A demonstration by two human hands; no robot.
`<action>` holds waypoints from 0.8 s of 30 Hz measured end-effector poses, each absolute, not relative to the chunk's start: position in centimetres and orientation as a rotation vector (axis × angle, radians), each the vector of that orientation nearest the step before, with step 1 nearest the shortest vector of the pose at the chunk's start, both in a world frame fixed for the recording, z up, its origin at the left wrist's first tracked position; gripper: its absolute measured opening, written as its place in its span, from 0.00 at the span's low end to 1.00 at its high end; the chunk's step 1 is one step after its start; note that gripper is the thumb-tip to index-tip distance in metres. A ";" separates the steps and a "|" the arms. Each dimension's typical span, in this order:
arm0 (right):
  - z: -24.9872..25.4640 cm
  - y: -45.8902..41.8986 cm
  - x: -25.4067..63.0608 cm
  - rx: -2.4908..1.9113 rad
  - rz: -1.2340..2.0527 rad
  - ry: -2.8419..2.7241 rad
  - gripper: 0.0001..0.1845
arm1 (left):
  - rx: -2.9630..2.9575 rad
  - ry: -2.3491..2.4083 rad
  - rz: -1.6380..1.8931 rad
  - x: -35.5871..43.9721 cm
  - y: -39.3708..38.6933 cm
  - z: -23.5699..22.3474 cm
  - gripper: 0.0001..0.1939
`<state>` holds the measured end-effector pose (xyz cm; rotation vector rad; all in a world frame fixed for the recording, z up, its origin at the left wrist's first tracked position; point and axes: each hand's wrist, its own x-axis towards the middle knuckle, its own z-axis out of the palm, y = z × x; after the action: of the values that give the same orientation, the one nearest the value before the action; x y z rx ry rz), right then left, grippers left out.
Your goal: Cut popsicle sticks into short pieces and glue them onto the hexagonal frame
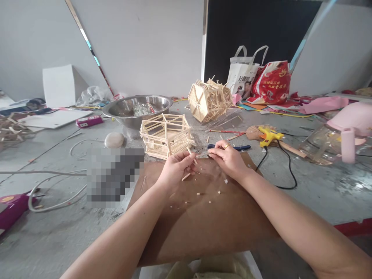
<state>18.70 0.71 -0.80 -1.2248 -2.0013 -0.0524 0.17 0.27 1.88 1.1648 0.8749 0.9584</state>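
Note:
My left hand (177,166) pinches a short thin wooden stick (190,151) between thumb and fingers, above the near edge of a six-sided frame (166,133) built of similar sticks. My right hand (228,158), with a ring on one finger, has its fingertips pressed together a little to the right; what they hold, if anything, is too small to make out. Partly hidden behind it lies a dark blue tool (245,147). Both hands are over a brown sheet (215,224), on which a loose stick piece (186,177) and several tiny offcuts are scattered.
Behind stand a metal bowl (113,110) and a second stick structure (203,101). A yellow glue gun (271,136) with a black cord and a clear jug (315,145) are at right. Cables, a white mouse-like object (114,140) and purple power strips (89,121) occupy the left.

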 end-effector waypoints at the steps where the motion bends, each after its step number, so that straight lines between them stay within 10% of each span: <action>1: -0.8 0.8 18.7 -1.207 -0.009 -1.974 0.12 | 1.164 0.877 0.993 0.1 0.3 2.0 0.10; 11: -1.3 0.9 18.0 -1.209 0.766 -1.678 0.10 | 1.770 1.071 0.572 0.3 0.3 0.7 0.11; 24: -1.6 0.5 17.3 -1.221 0.932 -1.696 0.11 | 2.213 1.424 0.619 0.1 0.5 0.7 0.10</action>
<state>17.26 0.53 -1.64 -1.2207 -1.6955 0.9321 0.14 0.47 0.68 2.2134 1.4235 0.6189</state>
